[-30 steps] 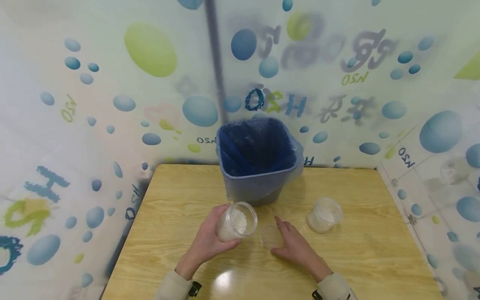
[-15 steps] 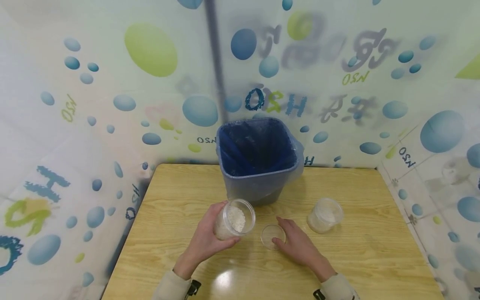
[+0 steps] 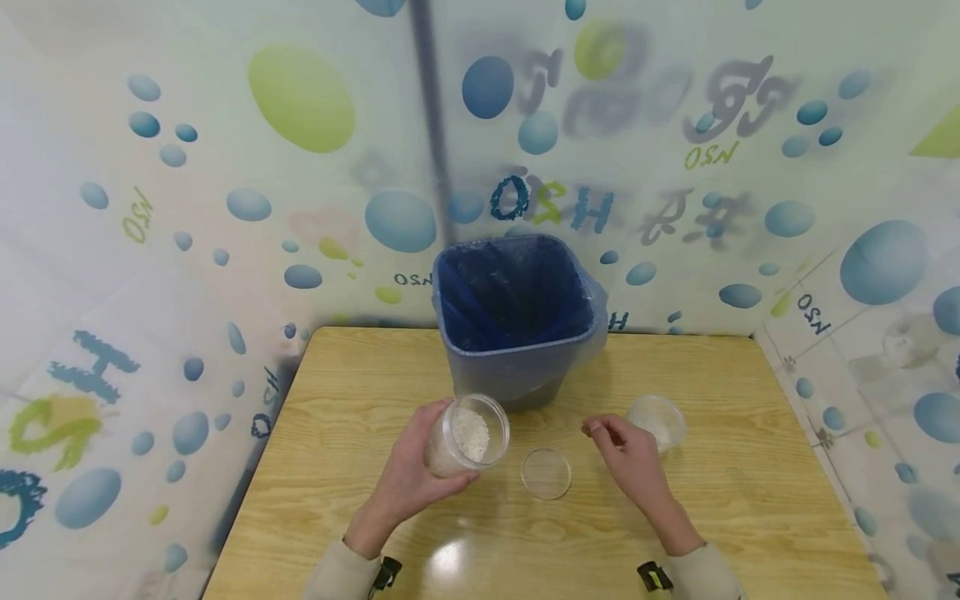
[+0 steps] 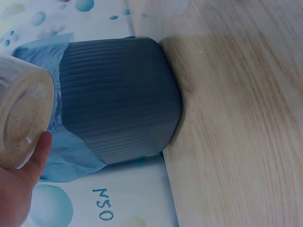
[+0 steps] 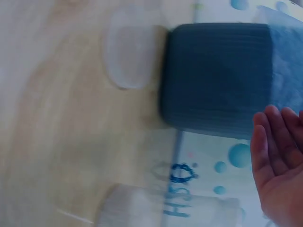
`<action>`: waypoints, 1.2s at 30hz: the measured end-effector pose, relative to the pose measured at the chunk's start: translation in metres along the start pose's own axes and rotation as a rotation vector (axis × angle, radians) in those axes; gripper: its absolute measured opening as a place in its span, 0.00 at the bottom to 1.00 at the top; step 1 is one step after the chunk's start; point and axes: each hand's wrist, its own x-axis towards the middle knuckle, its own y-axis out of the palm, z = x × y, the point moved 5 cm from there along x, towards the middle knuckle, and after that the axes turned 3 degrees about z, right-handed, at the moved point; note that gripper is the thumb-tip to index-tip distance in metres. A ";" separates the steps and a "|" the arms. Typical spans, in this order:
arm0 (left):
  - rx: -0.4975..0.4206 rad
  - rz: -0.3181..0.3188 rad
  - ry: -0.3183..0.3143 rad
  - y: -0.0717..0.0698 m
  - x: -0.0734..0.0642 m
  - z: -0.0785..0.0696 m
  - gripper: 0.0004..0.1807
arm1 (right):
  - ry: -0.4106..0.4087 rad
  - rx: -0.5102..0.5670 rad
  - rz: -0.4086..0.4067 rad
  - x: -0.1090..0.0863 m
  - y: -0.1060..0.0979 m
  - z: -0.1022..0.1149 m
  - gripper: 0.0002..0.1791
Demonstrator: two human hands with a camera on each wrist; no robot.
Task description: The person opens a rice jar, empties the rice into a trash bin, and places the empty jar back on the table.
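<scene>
My left hand [image 3: 401, 479] grips a clear jar [image 3: 456, 437] of white, grain-like stuff, which tilts with its open mouth toward the upper right. In the left wrist view one finger lies along the base of the jar [image 4: 29, 113]. A round clear lid [image 3: 546, 474] lies flat on the table between the hands. My right hand [image 3: 632, 462] is raised right of the lid with loosely bent fingers and holds nothing. Behind it stands a second clear jar [image 3: 663, 417] with whitish contents, partly hidden by the hand. In the right wrist view, the palm [image 5: 284, 175] is bare.
A blue-grey bin [image 3: 510, 379] with a blue liner bag stands at the table's back edge, behind the lid and the held jar. The wooden table [image 3: 360, 375] meets patterned walls [image 3: 337, 183] at the back and right.
My right hand has let go of the lid, risen and moved right toward the second jar. The lid stays on the table. The left hand's jar has shifted slightly left and up.
</scene>
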 end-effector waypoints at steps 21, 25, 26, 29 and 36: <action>0.049 -0.035 -0.028 -0.015 0.004 0.000 0.54 | 0.142 -0.043 -0.181 0.077 -0.061 0.044 0.21; 0.045 -0.036 -0.024 -0.018 0.005 0.000 0.54 | 0.182 -0.110 -0.116 0.104 -0.062 0.042 0.26; 0.044 -0.037 -0.021 -0.019 0.005 0.000 0.54 | 0.190 -0.111 -0.100 0.110 -0.061 0.041 0.27; 0.049 -0.043 -0.013 -0.021 0.007 0.000 0.54 | 0.205 -0.111 -0.058 0.124 -0.059 0.039 0.27; 0.042 -0.082 -0.004 -0.027 0.007 0.004 0.55 | 0.222 -0.155 0.046 0.139 -0.052 0.039 0.36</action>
